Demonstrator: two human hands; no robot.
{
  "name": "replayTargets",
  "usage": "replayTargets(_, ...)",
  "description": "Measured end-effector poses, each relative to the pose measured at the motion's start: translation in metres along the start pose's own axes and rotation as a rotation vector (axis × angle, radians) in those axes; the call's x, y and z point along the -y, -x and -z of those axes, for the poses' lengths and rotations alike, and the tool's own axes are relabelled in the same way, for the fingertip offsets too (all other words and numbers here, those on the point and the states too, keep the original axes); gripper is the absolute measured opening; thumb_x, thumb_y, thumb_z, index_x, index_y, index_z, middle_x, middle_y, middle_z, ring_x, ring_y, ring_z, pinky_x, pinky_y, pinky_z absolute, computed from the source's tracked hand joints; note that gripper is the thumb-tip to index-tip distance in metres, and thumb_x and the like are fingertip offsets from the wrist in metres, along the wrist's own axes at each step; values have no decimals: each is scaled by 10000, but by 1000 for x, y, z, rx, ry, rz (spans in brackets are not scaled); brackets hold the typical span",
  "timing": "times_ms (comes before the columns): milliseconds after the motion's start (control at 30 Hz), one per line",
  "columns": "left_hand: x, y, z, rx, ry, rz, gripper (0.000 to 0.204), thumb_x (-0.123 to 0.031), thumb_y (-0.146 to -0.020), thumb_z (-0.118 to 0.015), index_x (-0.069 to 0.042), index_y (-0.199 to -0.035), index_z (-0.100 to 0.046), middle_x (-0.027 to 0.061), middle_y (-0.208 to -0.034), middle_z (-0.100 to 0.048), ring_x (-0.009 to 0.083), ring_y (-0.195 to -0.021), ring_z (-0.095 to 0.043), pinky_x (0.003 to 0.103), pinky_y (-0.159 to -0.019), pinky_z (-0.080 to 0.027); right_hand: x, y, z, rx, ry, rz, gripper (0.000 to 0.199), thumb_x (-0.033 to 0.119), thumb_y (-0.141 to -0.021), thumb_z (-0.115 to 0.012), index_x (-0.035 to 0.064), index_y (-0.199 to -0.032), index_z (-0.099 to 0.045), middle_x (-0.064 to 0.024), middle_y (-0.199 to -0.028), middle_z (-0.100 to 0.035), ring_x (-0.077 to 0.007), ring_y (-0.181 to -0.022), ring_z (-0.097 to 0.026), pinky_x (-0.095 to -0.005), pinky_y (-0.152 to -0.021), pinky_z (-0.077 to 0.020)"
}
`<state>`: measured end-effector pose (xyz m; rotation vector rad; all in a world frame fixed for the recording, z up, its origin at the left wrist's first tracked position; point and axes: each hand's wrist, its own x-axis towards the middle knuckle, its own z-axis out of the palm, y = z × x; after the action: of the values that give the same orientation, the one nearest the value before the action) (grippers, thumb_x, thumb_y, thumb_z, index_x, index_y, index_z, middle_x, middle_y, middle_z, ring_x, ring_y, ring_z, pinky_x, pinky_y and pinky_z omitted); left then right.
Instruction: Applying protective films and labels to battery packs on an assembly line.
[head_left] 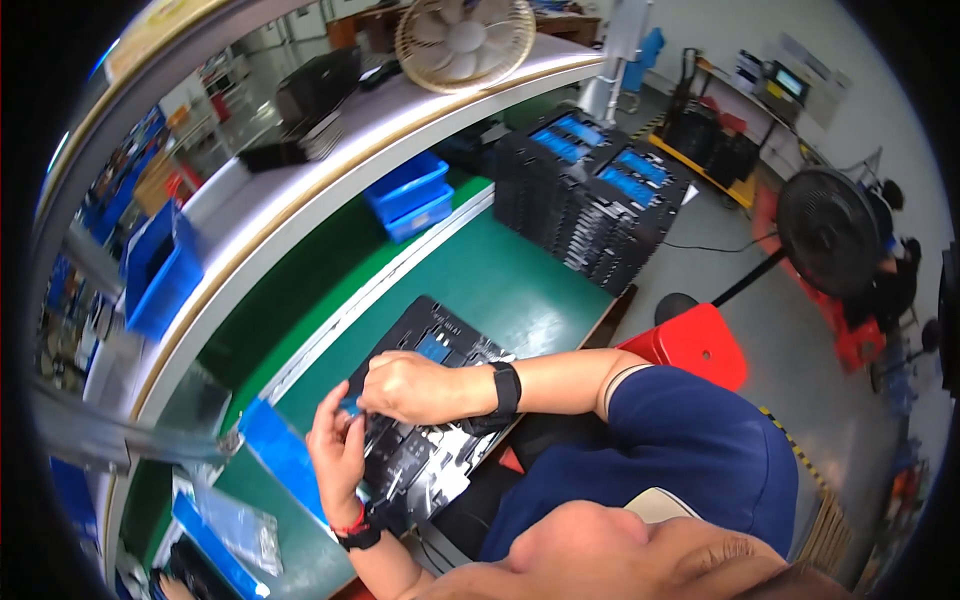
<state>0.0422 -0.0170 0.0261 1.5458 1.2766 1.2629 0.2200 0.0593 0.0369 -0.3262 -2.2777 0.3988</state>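
A black tray or panel (432, 312) with a blue patch and several silvery and dark parts lies on the green bench top in front of me. Over its left edge, my left hand (337, 450) pinches at a small blue piece (351, 406) between thumb and fingers. My right hand (408, 388) is closed beside it, fingertips pressed together at that same piece; what they grip is mostly hidden. The hands nearly touch. Bright metallic parts (448, 462) show on the near side of the tray, below my right wrist.
Tall stacks of black trays (580, 200) stand at the bench's far right. Blue bins (415, 195) sit under the shelf, which carries a fan (465, 38). A blue strip (285, 455) and clear plastic bags (240, 530) lie to the left. A red stool (700, 345) stands on the right.
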Motion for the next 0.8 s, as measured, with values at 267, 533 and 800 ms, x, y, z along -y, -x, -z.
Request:
replayTargets(267, -6, -4, -7, -106, 169, -96, 516, 119, -796, -449, -13, -1287, -362, 98, -822, -613, 135, -739, -581, 252, -722, -474, -20, 5, 14, -302, -772, -658, 59, 54, -795, -650, 3, -780, -624, -23, -697, -616, -72, -635, -556, -237, -565, -455)
replayTargets(533, -4, -6, -4, 132, 446, 187, 434, -250, -936, -348, 95, -1116, -542, 137, -718, -603, 96, -387, -396, 209, -385, -324, 5, 5, 19, -376, 61, 32, 71, 53, -732, -633, 45, -799, -612, -68, -759, -570, -268, -756, -550, -356, -684, -449)
replayTargets(800, -9, -4, -6, 79, 371, 244, 243, -51, -873, -546, 84, -1067, -603, 75, -926, -641, 102, -806, -576, 198, -731, -429, 9, 8, 26, -235, -80, -72, 408, 224, -680, -733, 33, -1016, -601, -127, -1016, -573, -303, -916, -532, -415, -824, -440)
